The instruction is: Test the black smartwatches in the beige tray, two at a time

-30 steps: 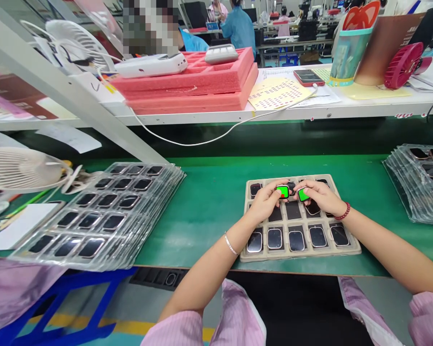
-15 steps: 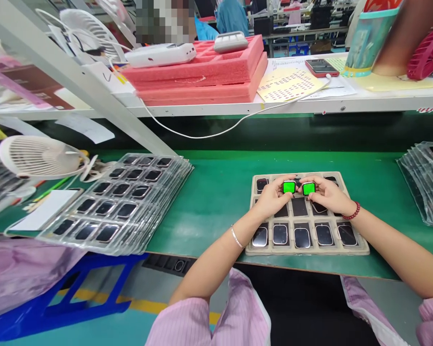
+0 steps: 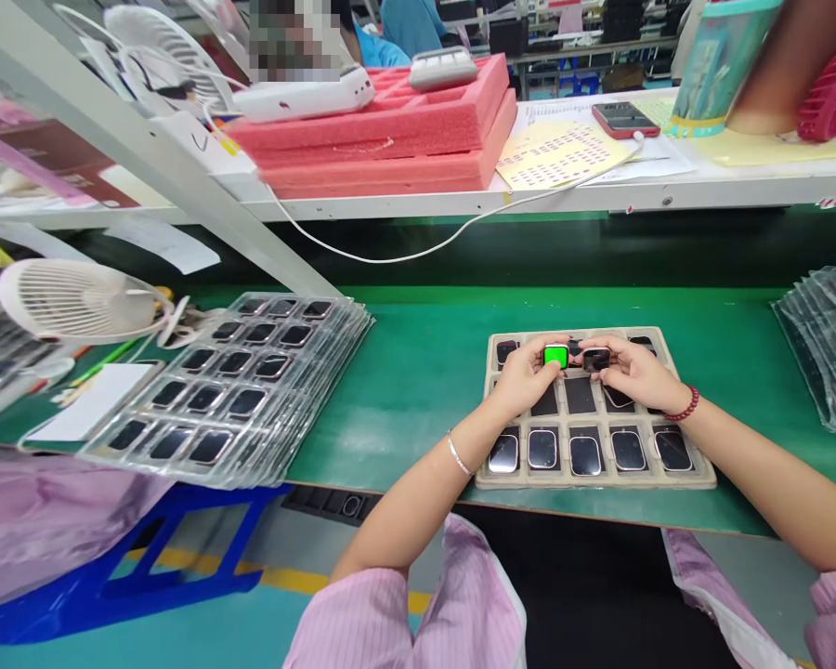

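Observation:
My left hand point(image 3: 528, 373) is closed on a smartwatch point(image 3: 555, 356) without a strap, its screen lit bright green and the thumb over its lower edge. Close beside it, my right hand point(image 3: 633, 373) grips a second smartwatch point(image 3: 595, 360), whose screen is dark. Both are held above the back part of a beige compartment tray point(image 3: 597, 482). Along the tray's front row lie several dark-faced watches, such as this watch point(image 3: 585, 455). A middle compartment point(image 3: 580, 395) shows only a dark square base. My hands partly cover the back and middle rows.
To the left rises a stack of clear plastic trays point(image 3: 219, 400) with dark watches, near a white fan point(image 3: 76, 299). More clear trays point(image 3: 818, 353) stand at the right edge. Above the green table point(image 3: 418, 390), a shelf holds pink foam point(image 3: 383, 139) and a phone point(image 3: 625, 120). A white cable point(image 3: 390, 260) droops below the shelf.
The screen of the watch in my right hand has gone from green to dark. The left one stays green. Both hands keep their hold, and the view has shifted slightly.

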`<action>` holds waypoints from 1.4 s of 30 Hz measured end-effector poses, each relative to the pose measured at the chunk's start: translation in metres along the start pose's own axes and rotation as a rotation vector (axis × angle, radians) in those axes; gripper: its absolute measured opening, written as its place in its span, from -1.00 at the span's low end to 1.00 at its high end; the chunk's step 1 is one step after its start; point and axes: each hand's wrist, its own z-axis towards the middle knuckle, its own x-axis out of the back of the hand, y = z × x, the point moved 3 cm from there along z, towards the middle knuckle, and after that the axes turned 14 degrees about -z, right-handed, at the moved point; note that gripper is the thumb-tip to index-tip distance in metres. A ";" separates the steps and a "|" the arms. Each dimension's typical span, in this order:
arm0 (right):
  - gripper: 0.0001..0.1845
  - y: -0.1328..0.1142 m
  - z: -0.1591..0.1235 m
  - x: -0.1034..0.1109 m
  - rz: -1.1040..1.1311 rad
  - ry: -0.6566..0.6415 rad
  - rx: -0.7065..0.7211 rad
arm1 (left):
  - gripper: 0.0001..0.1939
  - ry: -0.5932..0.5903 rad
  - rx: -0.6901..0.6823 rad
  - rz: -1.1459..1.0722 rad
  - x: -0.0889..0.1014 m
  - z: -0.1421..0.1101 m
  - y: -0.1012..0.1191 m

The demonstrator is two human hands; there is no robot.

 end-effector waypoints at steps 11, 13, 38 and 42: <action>-0.52 0.001 0.000 -0.001 -0.014 -0.004 0.001 | -0.57 -0.005 -0.063 0.063 -0.001 -0.001 0.003; -0.51 0.001 0.000 -0.002 -0.002 -0.013 0.005 | -0.55 0.005 -0.067 0.099 0.000 0.000 0.003; -0.35 0.005 0.004 0.015 0.544 -0.069 -0.341 | -0.43 -0.074 0.445 -0.604 0.003 0.004 0.008; -0.34 0.005 0.005 0.017 0.598 -0.092 -0.377 | -0.40 -0.102 0.476 -0.650 0.003 0.005 0.010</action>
